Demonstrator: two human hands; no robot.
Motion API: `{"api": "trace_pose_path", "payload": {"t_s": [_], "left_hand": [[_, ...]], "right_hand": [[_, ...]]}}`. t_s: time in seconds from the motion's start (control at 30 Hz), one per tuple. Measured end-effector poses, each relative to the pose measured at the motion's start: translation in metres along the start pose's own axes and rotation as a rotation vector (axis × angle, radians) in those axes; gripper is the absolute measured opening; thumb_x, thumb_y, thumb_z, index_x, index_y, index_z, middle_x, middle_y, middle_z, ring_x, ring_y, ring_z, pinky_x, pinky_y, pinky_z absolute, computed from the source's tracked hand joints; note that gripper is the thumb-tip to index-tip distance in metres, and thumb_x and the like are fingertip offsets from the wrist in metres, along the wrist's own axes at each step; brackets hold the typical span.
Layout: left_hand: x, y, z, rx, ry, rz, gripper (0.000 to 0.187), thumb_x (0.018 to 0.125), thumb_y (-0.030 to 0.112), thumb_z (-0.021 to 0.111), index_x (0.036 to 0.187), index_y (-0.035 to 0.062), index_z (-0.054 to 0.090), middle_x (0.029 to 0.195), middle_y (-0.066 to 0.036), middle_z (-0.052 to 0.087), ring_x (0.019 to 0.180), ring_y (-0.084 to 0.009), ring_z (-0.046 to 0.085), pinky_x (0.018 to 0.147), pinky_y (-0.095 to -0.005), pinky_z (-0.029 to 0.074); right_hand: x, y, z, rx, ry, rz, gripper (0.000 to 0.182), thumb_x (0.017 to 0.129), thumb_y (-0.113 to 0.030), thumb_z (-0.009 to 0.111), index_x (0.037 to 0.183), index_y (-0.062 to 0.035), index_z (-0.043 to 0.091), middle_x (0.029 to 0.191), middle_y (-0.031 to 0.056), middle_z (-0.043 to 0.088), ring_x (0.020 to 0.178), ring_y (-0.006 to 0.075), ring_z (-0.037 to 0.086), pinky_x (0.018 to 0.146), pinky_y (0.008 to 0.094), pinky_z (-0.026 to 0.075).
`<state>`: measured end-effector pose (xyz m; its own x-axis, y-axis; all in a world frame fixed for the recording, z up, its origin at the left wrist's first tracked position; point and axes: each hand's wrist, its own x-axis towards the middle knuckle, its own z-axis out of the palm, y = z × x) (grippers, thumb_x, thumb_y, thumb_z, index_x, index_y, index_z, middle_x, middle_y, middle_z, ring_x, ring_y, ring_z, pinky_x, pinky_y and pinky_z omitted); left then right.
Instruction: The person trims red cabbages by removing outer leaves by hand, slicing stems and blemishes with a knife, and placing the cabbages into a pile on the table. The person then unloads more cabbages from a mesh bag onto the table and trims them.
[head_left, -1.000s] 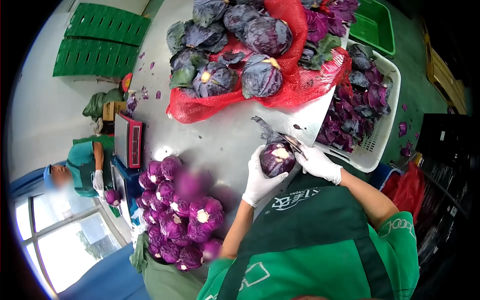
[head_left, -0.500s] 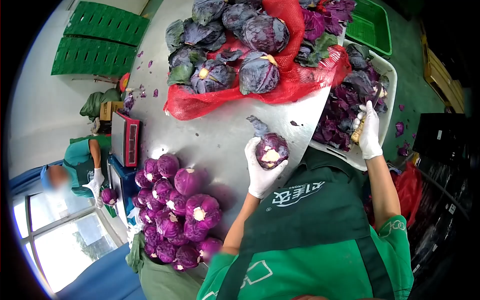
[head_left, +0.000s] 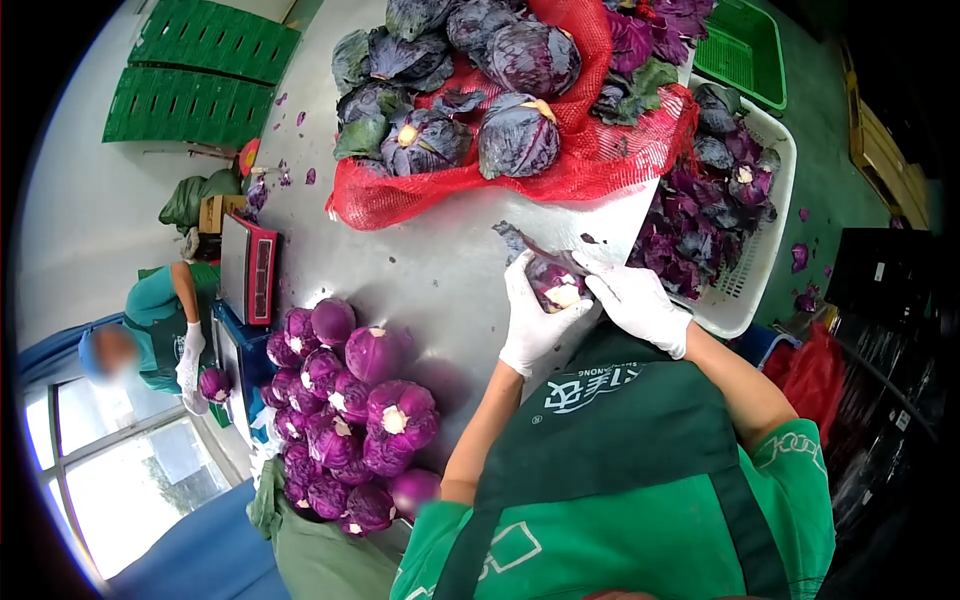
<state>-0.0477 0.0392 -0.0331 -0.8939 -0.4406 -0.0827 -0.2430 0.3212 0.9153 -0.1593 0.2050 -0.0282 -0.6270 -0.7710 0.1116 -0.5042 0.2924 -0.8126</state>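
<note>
My left hand (head_left: 535, 322), in a white glove, is wrapped round a red cabbage (head_left: 556, 284) whose pale cut stem end faces me. A loose dark outer leaf (head_left: 510, 238) sticks out at its far side. My gloved right hand (head_left: 632, 298) is closed against the cabbage's right side. From its fingers a thin dark strip, apparently the blade of a knife (head_left: 552, 253), lies across the top of the cabbage; the handle is hidden in the hand. Both hands are over the near edge of the metal table (head_left: 440, 275).
Trimmed red cabbages (head_left: 335, 400) are piled at left. Untrimmed ones (head_left: 520, 135) lie on a red mesh bag (head_left: 400, 203). A white basket (head_left: 765, 270) of leaves stands right, a green crate (head_left: 745, 50) behind it. A co-worker (head_left: 165, 320) is near a red scale (head_left: 262, 275).
My right hand has moved left from over the white basket to the cabbage, bringing the knife with it. My left hand still holds the cabbage. The co-worker's arm has shifted slightly.
</note>
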Motion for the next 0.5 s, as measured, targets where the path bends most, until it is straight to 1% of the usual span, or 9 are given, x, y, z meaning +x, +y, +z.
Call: {"api": "trace_pose_path", "payload": {"t_s": [0.07,0.1,0.2,0.27,0.33,0.37,0.43,0.47,0.5], "left_hand": [[0.005,0.002,0.002,-0.084,-0.050,-0.041,0.097,0.067,0.029,0.090,0.141,-0.0001,0.034,0.131,-0.018,0.039,0.124,-0.0322,0.044,0.109,-0.0427,0.036],[0.007,0.005,0.001,-0.095,-0.077,-0.056,0.095,0.067,0.026,0.090,0.140,0.0005,0.035,0.129,-0.016,0.042,0.122,-0.0299,0.047,0.108,-0.0418,0.038],[0.007,0.006,0.000,-0.188,-0.084,-0.109,0.095,0.067,0.022,0.091,0.140,0.0015,0.035,0.129,-0.015,0.042,0.122,-0.0281,0.047,0.106,-0.0410,0.040],[0.012,-0.003,-0.003,-0.135,-0.129,-0.079,0.095,0.066,0.020,0.091,0.141,0.0020,0.035,0.129,-0.015,0.043,0.123,-0.0270,0.047,0.106,-0.0403,0.041],[0.014,-0.004,-0.004,-0.088,-0.140,-0.049,0.095,0.067,0.020,0.090,0.142,0.0017,0.034,0.128,-0.014,0.043,0.123,-0.0269,0.047,0.106,-0.0402,0.041],[0.014,-0.003,-0.004,-0.089,-0.140,-0.049,0.095,0.067,0.020,0.090,0.142,0.0017,0.034,0.128,-0.014,0.043,0.123,-0.0269,0.047,0.106,-0.0402,0.041],[0.013,0.002,-0.004,-0.159,-0.160,-0.121,0.096,0.067,0.021,0.090,0.142,0.0007,0.034,0.132,-0.016,0.042,0.125,-0.0303,0.047,0.108,-0.0422,0.039],[0.012,0.002,-0.008,0.160,-0.146,0.140,0.098,0.065,0.022,0.090,0.143,-0.0007,0.033,0.138,-0.020,0.040,0.129,-0.0345,0.044,0.112,-0.0439,0.035],[0.007,0.003,-0.005,0.161,-0.147,0.140,0.098,0.065,0.022,0.090,0.143,-0.0007,0.033,0.138,-0.020,0.040,0.129,-0.0345,0.044,0.112,-0.0439,0.035]], "right_hand": [[-0.002,-0.010,-0.014,-0.126,-0.093,0.023,0.049,0.102,-0.031,0.049,0.146,-0.0116,0.048,0.084,0.0142,0.067,0.073,0.0305,0.067,0.064,0.0406,0.053],[0.000,-0.020,-0.025,-0.180,-0.205,0.079,0.051,0.102,-0.033,0.049,0.148,-0.0127,0.046,0.078,0.0119,0.066,0.065,0.0293,0.065,0.058,0.0399,0.051],[0.003,-0.015,-0.019,-0.240,-0.235,0.077,0.052,0.102,-0.033,0.049,0.150,-0.0157,0.044,0.076,0.0111,0.065,0.064,0.0286,0.065,0.056,0.0398,0.051],[0.007,-0.017,-0.020,-0.271,-0.249,0.090,0.049,0.102,-0.033,0.048,0.149,-0.0193,0.046,0.076,0.0096,0.066,0.064,0.0279,0.065,0.056,0.0395,0.051],[0.008,-0.013,-0.019,-0.297,-0.197,0.028,0.047,0.103,-0.032,0.046,0.148,-0.0236,0.047,0.076,0.0089,0.066,0.064,0.0282,0.065,0.056,0.0410,0.051],[0.007,-0.015,-0.019,-0.243,-0.171,0.059,0.044,0.102,-0.029,0.046,0.146,-0.0252,0.051,0.077,0.0092,0.067,0.065,0.0298,0.066,0.057,0.0425,0.052],[0.009,-0.001,-0.015,-0.269,-0.093,0.052,0.042,0.102,-0.028,0.045,0.143,-0.0247,0.053,0.080,0.0102,0.068,0.067,0.0309,0.066,0.058,0.0427,0.053],[0.011,0.012,-0.013,-0.295,-0.015,0.043,0.040,0.102,-0.028,0.045,0.141,-0.0241,0.055,0.082,0.0112,0.070,0.068,0.0320,0.067,0.059,0.0429,0.053],[0.017,0.037,-0.013,-0.336,0.017,0.112,0.038,0.103,-0.028,0.042,0.137,-0.0219,0.059,0.090,0.0141,0.072,0.073,0.0339,0.068,0.063,0.0418,0.055]]}}
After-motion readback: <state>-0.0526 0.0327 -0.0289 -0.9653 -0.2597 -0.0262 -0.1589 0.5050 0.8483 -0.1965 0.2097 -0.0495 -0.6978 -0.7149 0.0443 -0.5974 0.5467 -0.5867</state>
